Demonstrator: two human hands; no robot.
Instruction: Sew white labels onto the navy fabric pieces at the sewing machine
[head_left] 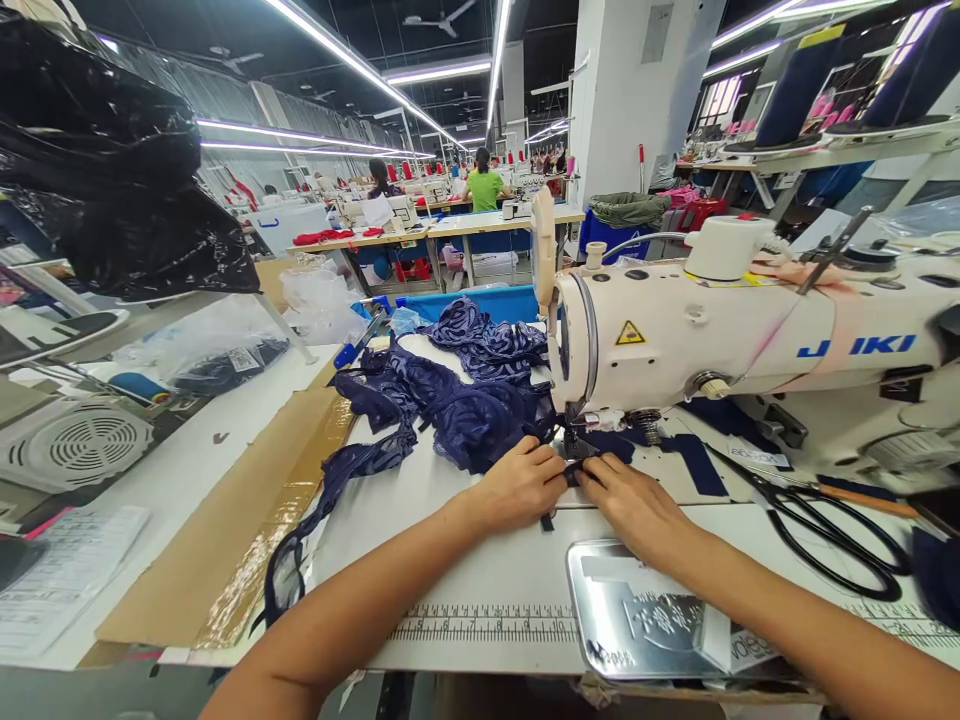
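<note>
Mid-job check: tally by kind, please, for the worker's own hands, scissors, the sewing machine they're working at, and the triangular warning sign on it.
Left hand and right hand: 2
Scissors: 1
Sewing machine: 1
Warning sign: 1
Total: 5

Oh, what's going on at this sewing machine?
A person's bare left hand and right hand are at a small dark navy piece of fabric by the needle of a cream-coloured sewing machine. A heap of navy lace garments lies beyond the left hand; black-handled scissors lie to the right. Whether the needle is moving, I can't tell.
</note>
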